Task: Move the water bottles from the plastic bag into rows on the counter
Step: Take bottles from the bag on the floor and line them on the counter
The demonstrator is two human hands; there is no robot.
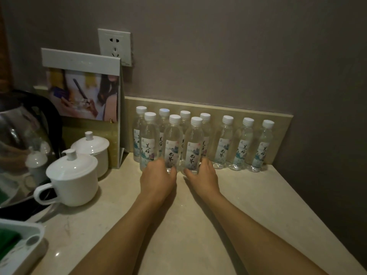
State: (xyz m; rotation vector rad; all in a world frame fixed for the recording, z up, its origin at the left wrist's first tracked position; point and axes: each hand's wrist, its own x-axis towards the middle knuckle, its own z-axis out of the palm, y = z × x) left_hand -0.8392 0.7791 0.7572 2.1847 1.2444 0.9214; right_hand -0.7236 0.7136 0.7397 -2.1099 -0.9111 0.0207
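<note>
Water bottles [172,143], white labels, black brush calligraphy: "美好" on front-left bottle [148,143] and the two far-right bottles; "无界" on two front bottles; smaller label print illegible

— How did the water bottles [193,144] stand?

— All were upright on the bench [178,225], clear plastic with white caps and pale printed labels. Seven stood in the back row [224,141] along the low tiled edge, the four on the left close together, the three on the right a little apart.

— And the front row [172,142]?

— It had three bottles, just before the left four. The left hand [157,178] gripped the middle one at its base, and the right hand [202,175] gripped the right one.
</note>
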